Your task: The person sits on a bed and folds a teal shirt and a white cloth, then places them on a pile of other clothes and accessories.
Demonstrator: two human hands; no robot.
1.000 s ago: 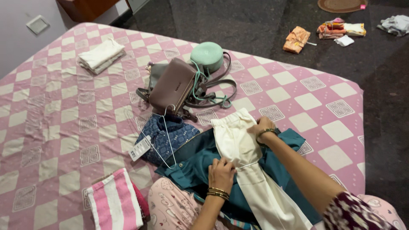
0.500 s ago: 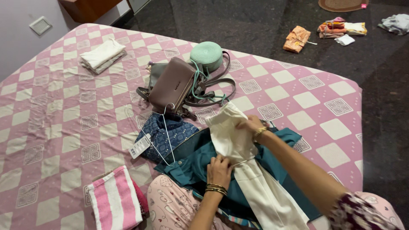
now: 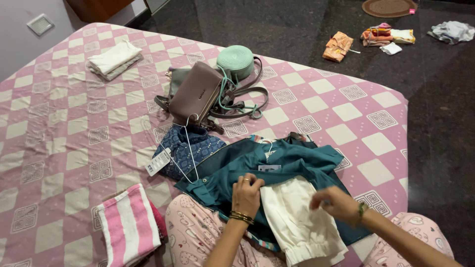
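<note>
Left hand [image 3: 246, 194] rests flat, fingers curled; right hand [image 3: 335, 202] hovers loosely, fingers half bent.

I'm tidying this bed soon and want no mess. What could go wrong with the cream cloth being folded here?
The left hand pins only one edge of the cream cloth, so the fold may slip on the teal garment. The right hand hovers above it, gripping nothing. The white hanger nearby could snag the cloth.
</note>
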